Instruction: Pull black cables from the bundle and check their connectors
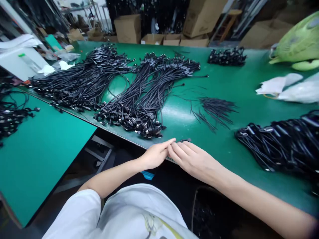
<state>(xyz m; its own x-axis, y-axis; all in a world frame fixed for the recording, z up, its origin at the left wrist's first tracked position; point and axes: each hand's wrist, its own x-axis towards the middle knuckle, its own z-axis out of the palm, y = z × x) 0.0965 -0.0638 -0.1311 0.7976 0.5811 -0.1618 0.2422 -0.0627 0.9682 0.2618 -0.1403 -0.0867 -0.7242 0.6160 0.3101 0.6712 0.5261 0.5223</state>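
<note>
The green desk has a glossy top (light glares off it in patches). On it lie a left cable pile, a middle cable pile, a sheaf of thin dark strands, a small black bundle near the far edge, and, at right, looped cables, white wrapping and a light-green bag.
</note>
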